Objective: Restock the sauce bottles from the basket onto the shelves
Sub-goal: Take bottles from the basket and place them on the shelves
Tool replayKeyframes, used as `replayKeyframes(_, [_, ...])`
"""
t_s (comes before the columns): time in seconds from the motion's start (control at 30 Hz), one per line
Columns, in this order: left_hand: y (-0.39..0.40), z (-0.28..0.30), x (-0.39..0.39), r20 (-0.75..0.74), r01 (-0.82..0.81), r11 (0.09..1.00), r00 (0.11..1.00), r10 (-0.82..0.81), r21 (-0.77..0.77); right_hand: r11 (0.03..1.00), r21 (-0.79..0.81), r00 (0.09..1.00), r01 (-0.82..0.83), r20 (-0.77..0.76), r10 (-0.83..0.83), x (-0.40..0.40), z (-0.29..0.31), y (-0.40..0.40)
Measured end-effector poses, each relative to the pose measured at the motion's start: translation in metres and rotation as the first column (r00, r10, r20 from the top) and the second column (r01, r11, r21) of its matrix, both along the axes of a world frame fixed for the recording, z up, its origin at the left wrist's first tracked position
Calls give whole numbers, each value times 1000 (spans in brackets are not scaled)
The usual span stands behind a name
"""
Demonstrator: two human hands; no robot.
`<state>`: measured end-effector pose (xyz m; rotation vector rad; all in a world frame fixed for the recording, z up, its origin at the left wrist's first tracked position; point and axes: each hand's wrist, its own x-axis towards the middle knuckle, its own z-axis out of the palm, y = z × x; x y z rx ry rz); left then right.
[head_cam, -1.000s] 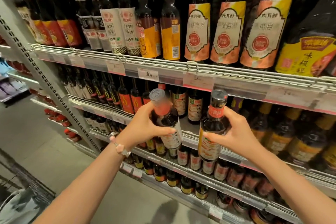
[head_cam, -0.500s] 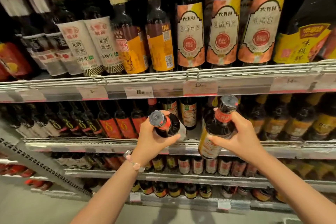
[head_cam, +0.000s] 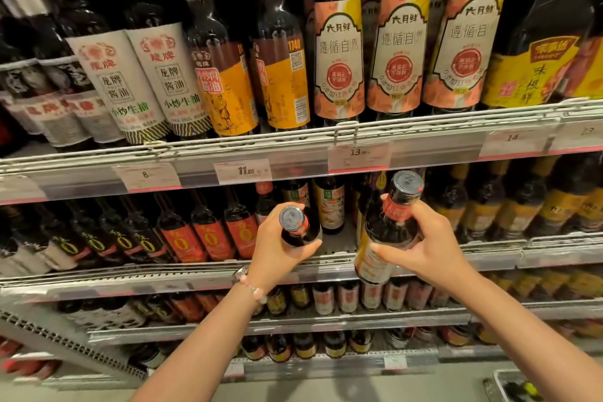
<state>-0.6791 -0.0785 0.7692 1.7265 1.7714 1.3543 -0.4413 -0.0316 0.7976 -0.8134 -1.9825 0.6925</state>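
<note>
Both bottles have been carried closer to the second shelf (head_cam: 326, 258) since the earlier frame, and the left one has been tipped further, so that its cap is now turned toward the camera.

On the left, the left hand (head_cam: 277, 251) is wrapped from below around the shoulder of the left bottle (head_cam: 298, 232); the fingers are curled tightly on it. This bottle is held just in front of a gap in the row, with the red-labelled bottles (head_cam: 208, 238) left of the grip. It is probably tilted so that its base can be led in under the upper shelf rail (head_cam: 293, 153).

On the right, the right bottle (head_cam: 388, 232) is held nearly upright by the right hand (head_cam: 424, 238), the fingers (head_cam: 399, 206) being closed on the neck and the thumb pressed on the label lower down. It is kept just before the shelf edge, likely waiting for its turn. Only a corner of the basket (head_cam: 512, 385) is seen, far below this grip.
</note>
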Motion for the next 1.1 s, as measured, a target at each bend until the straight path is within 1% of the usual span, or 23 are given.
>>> replayKeyframes(0.3, [19, -15, -3, -56, -17, 998, 998, 13, -62, 1000, 2, 1000, 9, 1, -9, -5, 1, 2])
replayKeyframes(0.8, [37, -23, -4, -38, -108, 971, 994, 102, -213, 1000, 14, 1000, 22, -7, -22, -5, 2, 5])
replayKeyframes(0.87, [40, -23, -4, -45, -119, 969, 993, 112, -216, 1000, 17, 1000, 22, -7, -22, -5, 2, 4])
replayKeyframes(1.0, [45, -19, 1, -65, -149, 974, 988, 140, -168, 999, 23, 1000, 27, -1, -27, -5, 1, 3])
replayKeyframes(1.1, [47, -14, 5, -71, -185, 964, 982, 174, -193, 999, 23, 999, 34, -1, -34, -5, 0, 3])
